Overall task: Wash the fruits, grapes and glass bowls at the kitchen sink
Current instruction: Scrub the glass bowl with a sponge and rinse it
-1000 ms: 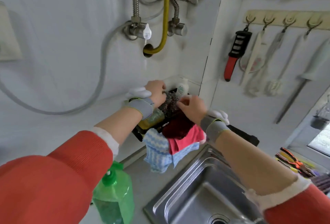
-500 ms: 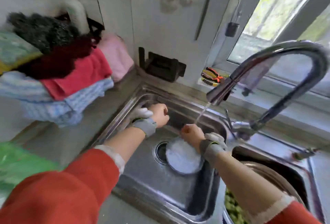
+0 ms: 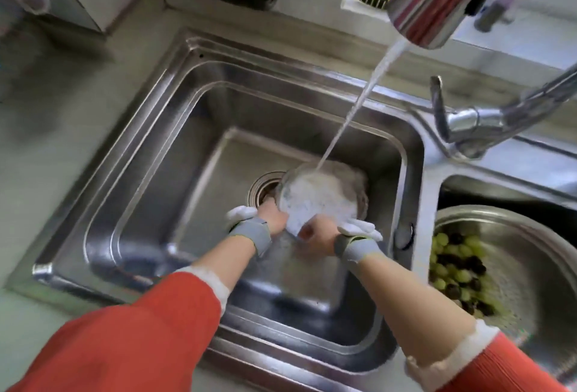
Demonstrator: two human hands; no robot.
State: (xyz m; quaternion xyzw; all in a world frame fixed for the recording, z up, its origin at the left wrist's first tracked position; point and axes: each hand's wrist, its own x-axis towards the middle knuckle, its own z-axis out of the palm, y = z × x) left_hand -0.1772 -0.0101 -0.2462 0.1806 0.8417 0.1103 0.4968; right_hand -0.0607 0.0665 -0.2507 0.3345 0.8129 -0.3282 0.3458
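A glass bowl (image 3: pixel 321 196) is held low inside the left basin of the stainless sink (image 3: pixel 156 129), just beside the drain (image 3: pixel 264 189), which lies at the bowl's left edge. The bowl is tilted, its open side turned up toward the camera, and its inside is whitened by water or foam. A stream of water (image 3: pixel 359 101) from the faucet spout (image 3: pixel 437 1) above the basin's far right corner is received inside the bowl near its far rim.

The bowl's near left rim is gripped by the left hand (image 3: pixel 272 216), whose fingers are curled round the edge; their tips are hidden behind the glass. The near right rim is met by the right hand (image 3: pixel 315 234), which is closed into a curl against the bowl; whether something is pinched between its fingers and the glass cannot be told through the blur. Grey wrist straps are worn on both forearms, and red sleeves are pushed back toward the elbows.

In the right basin of the sink a metal colander (image 3: pixel 530 266) is seated, and green and dark grapes (image 3: pixel 456 270) are heaped in its left part. The faucet lever (image 3: pixel 437 104) is seen upright on the sink deck between the two basins.
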